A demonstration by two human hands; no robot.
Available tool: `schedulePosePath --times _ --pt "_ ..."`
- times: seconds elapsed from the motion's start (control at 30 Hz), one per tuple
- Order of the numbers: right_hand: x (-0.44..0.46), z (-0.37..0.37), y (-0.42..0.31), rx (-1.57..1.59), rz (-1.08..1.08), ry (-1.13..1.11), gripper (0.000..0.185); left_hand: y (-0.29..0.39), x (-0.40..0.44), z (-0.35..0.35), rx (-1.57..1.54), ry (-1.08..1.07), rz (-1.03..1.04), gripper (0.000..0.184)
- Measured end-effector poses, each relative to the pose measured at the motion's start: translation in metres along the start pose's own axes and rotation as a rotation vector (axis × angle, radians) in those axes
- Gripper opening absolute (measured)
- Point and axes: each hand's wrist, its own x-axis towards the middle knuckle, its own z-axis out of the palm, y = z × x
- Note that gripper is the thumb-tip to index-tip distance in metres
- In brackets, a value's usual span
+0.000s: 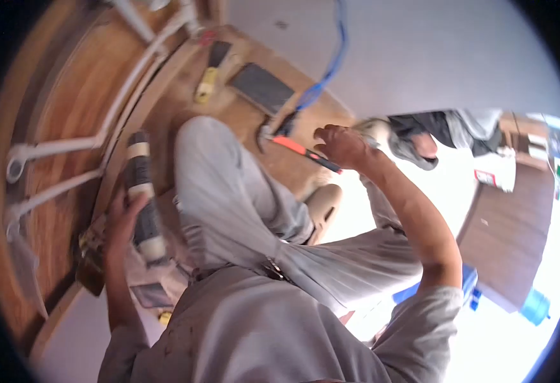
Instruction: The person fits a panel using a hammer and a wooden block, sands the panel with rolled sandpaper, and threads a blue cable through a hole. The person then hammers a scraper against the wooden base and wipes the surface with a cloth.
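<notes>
My left hand (123,220) is beside a long black and cream cylinder (141,169), its fingers apart and overlapping the cylinder's edge; whether they touch it is unclear. My right hand (344,145) hangs over the floor with its fingers slightly bent and apart, and nothing shows in it. Just to the left of that hand lies a hammer (296,147) with an orange and black handle. A scraper with a yellow handle (206,84) and a dark flat rectangular block (262,88) lie farther forward on the wooden floor (165,96).
A blue cord (336,64) runs down a pale panel (408,57) to the hammer's head. White metal brackets (63,150) stand at the left. Dark and grey cloth (452,131) lies at the right, near a brown board (510,217) and a blue bottle (535,307).
</notes>
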Motion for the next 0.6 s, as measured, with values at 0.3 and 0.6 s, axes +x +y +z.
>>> schedulePosePath --times 0.3,0.6 --pt "-0.077 -0.075 -0.015 0.51 0.277 0.29 0.032 0.103 0.024 0.23 -0.57 -0.455 0.191 0.041" --pt "-0.086 -0.058 0.007 0.02 -0.109 0.376 0.036 0.142 0.213 0.425 -0.949 -0.38 0.024 0.049"
